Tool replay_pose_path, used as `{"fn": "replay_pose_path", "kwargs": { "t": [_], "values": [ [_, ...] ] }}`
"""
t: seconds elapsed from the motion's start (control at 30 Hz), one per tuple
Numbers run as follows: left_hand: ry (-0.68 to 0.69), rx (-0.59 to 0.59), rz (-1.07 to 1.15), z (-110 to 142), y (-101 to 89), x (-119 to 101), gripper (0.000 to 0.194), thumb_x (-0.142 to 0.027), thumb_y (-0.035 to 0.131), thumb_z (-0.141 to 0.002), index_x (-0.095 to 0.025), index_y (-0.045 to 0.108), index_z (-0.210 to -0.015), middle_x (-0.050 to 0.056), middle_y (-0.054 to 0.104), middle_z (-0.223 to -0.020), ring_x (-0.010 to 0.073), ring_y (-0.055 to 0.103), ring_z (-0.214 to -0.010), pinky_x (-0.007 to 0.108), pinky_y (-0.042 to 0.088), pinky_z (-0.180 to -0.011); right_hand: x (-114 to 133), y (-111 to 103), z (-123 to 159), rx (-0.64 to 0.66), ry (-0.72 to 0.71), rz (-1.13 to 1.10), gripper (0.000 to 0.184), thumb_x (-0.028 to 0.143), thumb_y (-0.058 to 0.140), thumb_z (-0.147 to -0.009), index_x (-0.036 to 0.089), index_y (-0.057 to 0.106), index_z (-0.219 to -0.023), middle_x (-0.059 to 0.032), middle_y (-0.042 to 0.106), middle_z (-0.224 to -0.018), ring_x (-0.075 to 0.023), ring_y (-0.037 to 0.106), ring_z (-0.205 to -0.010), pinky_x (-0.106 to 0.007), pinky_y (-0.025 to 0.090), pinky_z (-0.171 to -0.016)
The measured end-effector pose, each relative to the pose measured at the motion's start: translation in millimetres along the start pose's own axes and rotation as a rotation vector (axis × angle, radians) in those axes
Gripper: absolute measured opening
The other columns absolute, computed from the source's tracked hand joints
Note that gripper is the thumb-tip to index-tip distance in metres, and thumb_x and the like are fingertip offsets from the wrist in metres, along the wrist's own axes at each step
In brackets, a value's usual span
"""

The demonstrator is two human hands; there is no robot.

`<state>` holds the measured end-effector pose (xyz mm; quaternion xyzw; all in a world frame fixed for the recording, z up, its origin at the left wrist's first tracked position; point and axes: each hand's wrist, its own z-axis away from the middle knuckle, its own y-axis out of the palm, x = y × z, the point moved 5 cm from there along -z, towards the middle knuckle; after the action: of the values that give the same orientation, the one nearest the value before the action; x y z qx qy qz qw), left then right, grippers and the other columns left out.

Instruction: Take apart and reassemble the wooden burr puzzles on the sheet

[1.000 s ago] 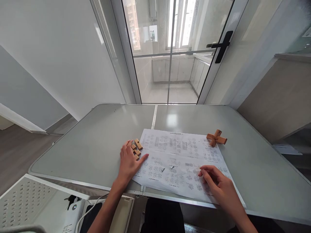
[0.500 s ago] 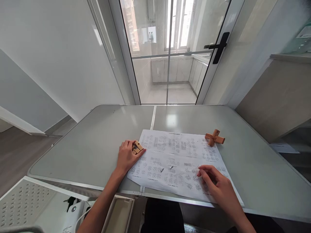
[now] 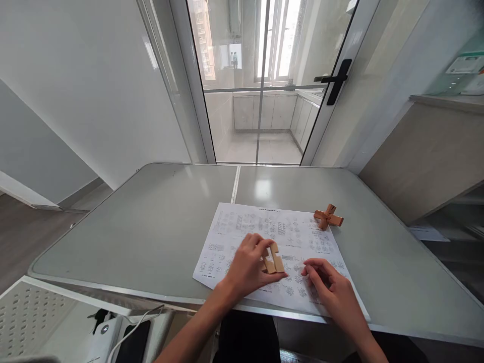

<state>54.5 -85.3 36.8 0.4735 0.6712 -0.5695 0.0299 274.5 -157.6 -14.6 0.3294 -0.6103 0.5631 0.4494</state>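
Observation:
Several light notched wooden puzzle pieces point(image 3: 277, 259) are gripped between the thumb and fingers of my left hand point(image 3: 247, 264), over the middle of a printed instruction sheet point(image 3: 212, 252). The hand covers part of the pieces, so their full number cannot be made out. My right hand point(image 3: 333, 287) is over the sheet's lower right part, its fingers curled and the thumb against the index finger. Whether anything small is in that pinch is hidden. A darker wooden cross-shaped puzzle point(image 3: 328, 218) sits across the sheet's upper right corner.
Beneath the sheet is a grey table point(image 3: 151, 227) with a metal seam down its middle. A white perforated basket point(image 3: 38, 312) at the lower left holds a white box point(image 3: 104, 338) and a cable. Behind the table stands a glass door with a black handle point(image 3: 339, 80).
My left hand closed on the light wooden pieces at the sheet's left edge and carried them right, over its middle. The right hand kept its pose. The view shifted slightly.

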Motion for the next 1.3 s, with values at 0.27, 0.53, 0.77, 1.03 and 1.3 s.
{"fn": "replay_pose_path", "kwargs": {
  "t": [0.27, 0.53, 0.77, 1.03, 1.3],
  "values": [
    [0.100, 0.166, -0.028, -8, 42.9, -21, 0.069, -0.056, 0.093, -0.068, -0.022, 0.065, -0.121, 0.010, 0.067, -0.111, 0.0315, 0.061, -0.105, 0.049, 0.055, -0.093, 6, -1, 0, -0.017, -0.010, -0.030, 0.044, 0.064, 0.057, -0.099, 0.022, 0.070, -0.105, -0.0079, 0.078, -0.093, -0.0246, 0.072, -0.080, -0.034, 0.057, -0.075],
    [0.049, 0.153, 0.013, 6, 25.2, -14, 0.097, -0.054, 0.097, -0.065, -0.024, 0.050, -0.144, 0.014, 0.057, -0.137, 0.0349, 0.057, -0.125, 0.054, 0.052, -0.107, 11, -2, 1, 0.010, -0.047, 0.047, 0.037, 0.058, 0.055, -0.102, 0.024, 0.069, -0.108, -0.0067, 0.074, -0.097, -0.0225, 0.069, -0.079, -0.034, 0.055, -0.071],
    [-0.043, 0.115, 0.074, 21, 5.9, 2, 0.077, -0.042, 0.098, -0.067, -0.028, 0.059, -0.133, 0.010, 0.059, -0.132, 0.0344, 0.057, -0.126, 0.054, 0.052, -0.108, 23, 6, 1, 0.126, -0.235, 0.179, 0.040, 0.045, 0.071, -0.094, 0.031, 0.066, -0.131, -0.0073, 0.059, -0.145, -0.0291, 0.065, -0.121, -0.041, 0.059, -0.093],
    [-0.101, 0.126, 0.286, 23, -1.7, 7, 0.070, -0.028, 0.091, -0.077, -0.034, 0.058, -0.138, 0.008, 0.060, -0.140, 0.0301, 0.059, -0.130, 0.049, 0.050, -0.114, 24, 12, 2, 0.188, -0.243, 0.192, 0.056, 0.038, 0.073, -0.092, 0.033, 0.056, -0.145, -0.0078, 0.059, -0.147, -0.0331, 0.052, -0.141, -0.054, 0.046, -0.117],
    [-0.187, 0.132, 0.326, 23, -4.3, 6, 0.068, -0.029, 0.091, -0.076, -0.031, 0.058, -0.135, 0.006, 0.068, -0.130, 0.0279, 0.066, -0.116, 0.047, 0.053, -0.107, 20, 4, 1, 0.092, -0.192, 0.057, 0.055, 0.042, 0.076, -0.089, 0.033, 0.057, -0.140, -0.0071, 0.058, -0.146, -0.0292, 0.065, -0.122, -0.045, 0.057, -0.102]
  ]
}}
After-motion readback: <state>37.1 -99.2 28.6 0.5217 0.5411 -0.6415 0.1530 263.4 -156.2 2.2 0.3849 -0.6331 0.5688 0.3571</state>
